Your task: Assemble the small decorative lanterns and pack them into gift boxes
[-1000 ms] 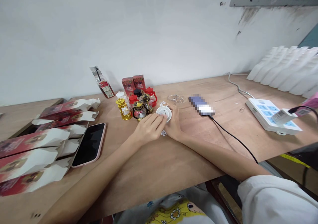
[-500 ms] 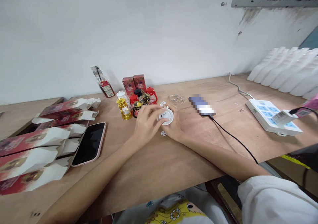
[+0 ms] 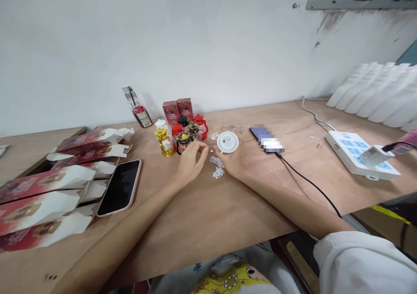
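Observation:
A white round plastic base (image 3: pixel 227 142), its hollow underside facing up, rests in the fingers of my right hand (image 3: pixel 233 163). Small dark spots show in its middle. Just left of it, my left hand (image 3: pixel 191 163) has thumb and forefinger drawn together; anything between them is too small to make out. Between my hands lie small white pieces (image 3: pixel 218 171) and a tiny round disc (image 3: pixel 211 151). Beyond my left fingers stand several miniature lanterns, among them a gold lantern (image 3: pixel 165 143), a red lantern (image 3: pixel 201 127) and a black lantern (image 3: pixel 184 142).
Open red boxes (image 3: pixel 48 200) and a phone (image 3: pixel 120 187) lie left. Behind the lanterns are red boxes (image 3: pixel 185 108) and a bottle (image 3: pixel 142 115). Wire pieces (image 3: pixel 232 129), a cabled phone (image 3: pixel 260 134), a power strip (image 3: pixel 360 153) and white plastic pieces (image 3: pixel 368 92) occupy the right.
My left hand has come off the white base and moved left and down beside the lanterns. The right hand has shifted slightly right with the base, uncovering the small white pieces.

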Motion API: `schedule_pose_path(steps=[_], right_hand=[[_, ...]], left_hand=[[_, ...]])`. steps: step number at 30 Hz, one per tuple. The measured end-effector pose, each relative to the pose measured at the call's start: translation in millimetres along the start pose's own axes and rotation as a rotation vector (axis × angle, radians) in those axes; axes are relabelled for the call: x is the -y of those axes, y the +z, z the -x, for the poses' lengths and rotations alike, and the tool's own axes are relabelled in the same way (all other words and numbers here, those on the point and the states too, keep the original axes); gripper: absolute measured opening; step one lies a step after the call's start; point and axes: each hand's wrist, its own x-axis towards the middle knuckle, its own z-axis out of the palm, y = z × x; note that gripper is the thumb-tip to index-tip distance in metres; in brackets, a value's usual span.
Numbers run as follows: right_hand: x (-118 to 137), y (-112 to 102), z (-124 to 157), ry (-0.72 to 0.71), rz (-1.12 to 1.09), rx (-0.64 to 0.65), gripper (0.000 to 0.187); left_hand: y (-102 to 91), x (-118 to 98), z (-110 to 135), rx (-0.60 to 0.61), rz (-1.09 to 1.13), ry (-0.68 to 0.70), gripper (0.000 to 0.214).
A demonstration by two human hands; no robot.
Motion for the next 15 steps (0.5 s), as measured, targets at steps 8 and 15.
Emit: schedule_pose_path(steps=[8, 15], right_hand=[[25.0, -9.7, -6.4, 0.121, -0.147, 0.265, 0.04], [45.9, -10.0, 14.6, -0.099, -0.049, 0.572, 0.052]], left_hand=[[12.9, 12.9, 20.6, 0.065, 0.112, 0.024, 0.066], [6.7, 20.4, 46.1, -0.171, 0.218, -0.229, 0.055]])
